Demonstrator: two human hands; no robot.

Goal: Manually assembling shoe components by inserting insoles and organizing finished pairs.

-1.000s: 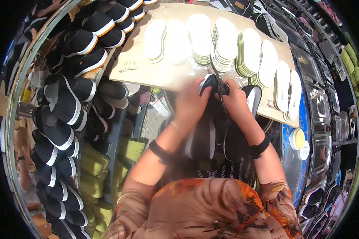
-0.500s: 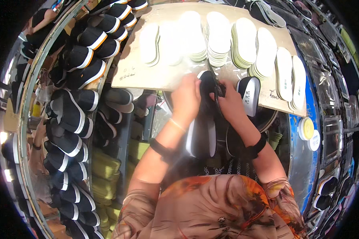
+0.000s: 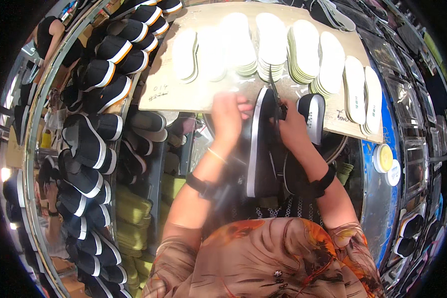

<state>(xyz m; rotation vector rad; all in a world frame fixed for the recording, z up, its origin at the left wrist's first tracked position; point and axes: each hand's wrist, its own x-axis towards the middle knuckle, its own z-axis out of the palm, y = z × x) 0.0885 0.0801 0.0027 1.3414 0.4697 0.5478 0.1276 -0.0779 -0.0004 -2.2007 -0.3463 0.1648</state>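
A black shoe [image 3: 261, 149] with a white sole stripe stands on end in front of me, toe up. My left hand [image 3: 228, 116] is blurred and grips the shoe's upper end from the left. At the toe's right side, my right hand [image 3: 293, 126] holds a pair of dark scissors [image 3: 275, 92], blades pointing up and away. Both wrists wear black bands. A second black shoe [image 3: 313, 116] lies on the board just right of my right hand.
A brown board [image 3: 166, 92] carries several stacks of pale insoles [image 3: 273, 44]. A rack of black shoes with white stripes [image 3: 92, 144] fills the left side. Two round tins [image 3: 383, 159] sit on a blue surface at the right. Green folded stacks [image 3: 134, 208] lie below left.
My left hand has shifted left off the toe tip and is now blurred. The scissors now show above my right hand. The shoe has stayed upright between both hands.
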